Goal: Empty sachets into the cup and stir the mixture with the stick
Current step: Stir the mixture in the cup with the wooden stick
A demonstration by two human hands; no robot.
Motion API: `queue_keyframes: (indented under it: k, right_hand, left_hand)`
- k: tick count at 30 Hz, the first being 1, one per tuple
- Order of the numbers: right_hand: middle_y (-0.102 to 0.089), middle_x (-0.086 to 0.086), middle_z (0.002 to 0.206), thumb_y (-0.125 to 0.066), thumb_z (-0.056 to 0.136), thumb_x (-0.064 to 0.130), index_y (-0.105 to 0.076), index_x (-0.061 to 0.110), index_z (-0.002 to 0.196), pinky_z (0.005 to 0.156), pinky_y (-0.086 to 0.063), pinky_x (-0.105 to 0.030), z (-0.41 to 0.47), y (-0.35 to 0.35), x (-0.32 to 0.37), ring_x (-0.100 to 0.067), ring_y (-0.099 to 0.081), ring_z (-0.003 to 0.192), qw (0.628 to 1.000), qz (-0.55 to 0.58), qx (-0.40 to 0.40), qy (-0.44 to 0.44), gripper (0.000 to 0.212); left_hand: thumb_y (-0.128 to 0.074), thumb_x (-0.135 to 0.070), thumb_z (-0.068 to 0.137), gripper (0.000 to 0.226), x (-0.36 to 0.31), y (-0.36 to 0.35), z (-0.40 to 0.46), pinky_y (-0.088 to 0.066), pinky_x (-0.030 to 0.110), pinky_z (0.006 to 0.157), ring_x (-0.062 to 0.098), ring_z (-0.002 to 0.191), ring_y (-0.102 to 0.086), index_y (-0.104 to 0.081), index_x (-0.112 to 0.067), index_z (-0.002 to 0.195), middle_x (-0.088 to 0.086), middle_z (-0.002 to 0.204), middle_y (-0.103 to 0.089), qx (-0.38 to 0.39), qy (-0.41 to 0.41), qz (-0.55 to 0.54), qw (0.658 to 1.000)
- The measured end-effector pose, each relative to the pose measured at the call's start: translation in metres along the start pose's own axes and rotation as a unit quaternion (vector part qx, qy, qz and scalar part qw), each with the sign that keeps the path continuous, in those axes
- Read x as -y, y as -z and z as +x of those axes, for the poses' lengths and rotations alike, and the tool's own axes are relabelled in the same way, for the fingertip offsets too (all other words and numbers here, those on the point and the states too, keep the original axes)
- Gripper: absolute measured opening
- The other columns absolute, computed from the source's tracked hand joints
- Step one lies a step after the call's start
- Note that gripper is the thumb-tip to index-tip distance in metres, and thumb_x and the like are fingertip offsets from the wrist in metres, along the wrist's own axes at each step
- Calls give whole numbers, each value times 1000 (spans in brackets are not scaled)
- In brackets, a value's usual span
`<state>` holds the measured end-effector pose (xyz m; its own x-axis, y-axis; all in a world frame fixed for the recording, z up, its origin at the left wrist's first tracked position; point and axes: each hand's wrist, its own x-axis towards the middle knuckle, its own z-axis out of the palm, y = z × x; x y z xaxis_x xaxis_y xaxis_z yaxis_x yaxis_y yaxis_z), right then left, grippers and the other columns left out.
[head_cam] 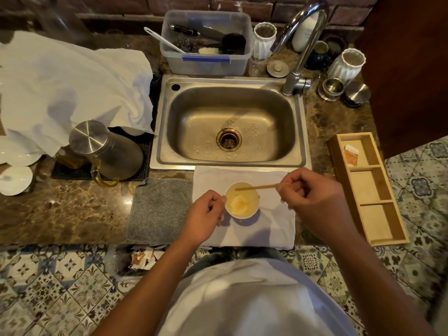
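The cup (242, 200) sits low in the centre of the frame on a white cloth (274, 221) at the table edge, with a pale yellowish mixture inside. Your right hand (312, 200) pinches the stick (256, 187) at its right end, fingers closed on it; the stick lies almost level across the rim. Tilt its tip down into the mixture before stirring. Your left hand (206, 214), fingers curled against the cup's left wall, should brace it. One sachet (351, 154) remains in the wooden tray (388, 238), far right.
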<state>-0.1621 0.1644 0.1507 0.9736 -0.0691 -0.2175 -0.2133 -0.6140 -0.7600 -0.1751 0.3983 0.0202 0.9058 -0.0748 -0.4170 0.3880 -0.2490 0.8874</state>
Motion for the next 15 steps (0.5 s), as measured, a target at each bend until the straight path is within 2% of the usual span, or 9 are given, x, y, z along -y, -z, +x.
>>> queue_keyframes:
  k: [2,3,6,9,12,15]
  right_hand:
    - [-68,3,66,-74,88,24,-72,22,81,63,-59,-47,1,-10,-5,-19,-65,64,1000,-28,7,-3,7]
    - [-67,5,64,-74,88,26,-72,22,80,61,-58,-46,2,-16,-8,-17,-64,62,998,-56,5,7,9]
    - [-69,8,67,-71,89,37,-75,23,85,56,-50,-33,8,-36,-12,-13,-60,62,983,-180,10,45,15]
    - [-74,6,85,-58,95,50,-73,31,101,59,-39,-26,17,-55,-11,-14,-61,74,952,-303,46,26,25]
    - [-74,0,107,-47,102,48,-69,31,119,70,-43,-25,25,-72,-11,-19,-67,92,929,-350,122,20,32]
    - [-73,-3,110,-44,104,46,-68,29,124,72,-41,-25,30,-83,-15,-22,-67,96,910,-384,153,35,35]
  left_hand:
    - [-56,-24,104,27,1,1,0,-45,20,51,12,53,-55,-58,-2,88,15,66,-65,3,2,-6,1000]
    - [-56,-24,104,27,1,1,0,-45,20,51,12,53,-55,-58,-3,87,11,65,-65,3,4,-7,1000]
    - [-58,-26,103,27,3,1,2,-47,22,52,12,53,-56,-59,-6,85,3,63,-65,4,5,-5,1000]
    - [-58,-29,102,27,4,2,4,-51,28,55,14,56,-58,-61,-9,84,2,64,-66,9,5,5,1000]
    - [-57,-29,103,29,2,1,4,-51,26,56,13,55,-59,-61,-10,81,5,64,-67,10,9,23,1000]
    - [-54,-30,104,30,-1,2,5,-50,26,57,11,54,-59,-60,-11,81,4,64,-68,14,-10,67,998]
